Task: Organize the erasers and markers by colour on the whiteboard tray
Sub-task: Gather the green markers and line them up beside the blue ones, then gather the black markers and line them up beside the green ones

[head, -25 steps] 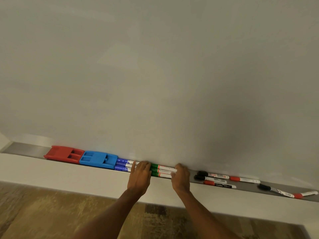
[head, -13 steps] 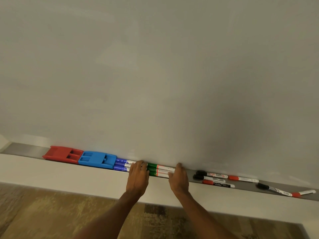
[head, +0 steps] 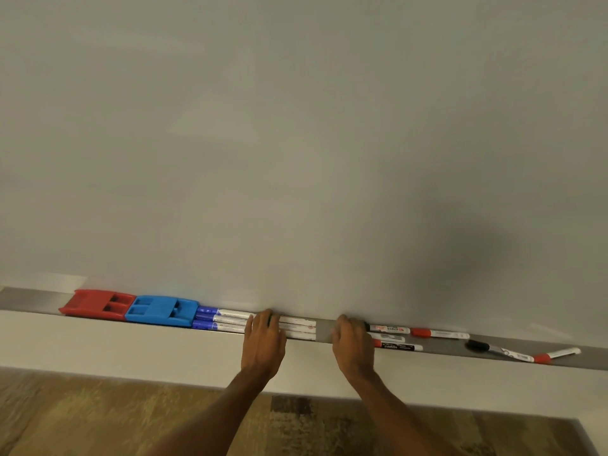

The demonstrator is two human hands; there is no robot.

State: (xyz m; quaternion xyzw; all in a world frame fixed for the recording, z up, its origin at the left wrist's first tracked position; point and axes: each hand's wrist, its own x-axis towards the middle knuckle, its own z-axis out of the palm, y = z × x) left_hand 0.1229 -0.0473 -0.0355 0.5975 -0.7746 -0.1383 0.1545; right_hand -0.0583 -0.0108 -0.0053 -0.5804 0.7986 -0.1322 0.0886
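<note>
A red eraser (head: 97,302) and a blue eraser (head: 161,311) lie end to end at the left of the grey tray (head: 324,330). Three blue markers (head: 223,319) lie stacked beside the blue eraser. After them come the green markers (head: 297,327), their caps hidden under my left hand (head: 263,340), which rests flat on them. My right hand (head: 353,343) covers the cap ends of two black markers (head: 390,334). A red-capped marker with a black label (head: 399,346) lies in front of them. Whether the fingers grip anything is hidden.
Further right on the tray lie a red marker (head: 439,333), a black marker (head: 496,349) and another red marker (head: 556,354), the last two askew. The whiteboard (head: 296,159) rises behind the tray. A white ledge (head: 131,347) runs below it, above the carpet.
My right hand has left the green markers' right end and slid right to the black markers, baring a stretch of tray. My left hand stays on the green caps.
</note>
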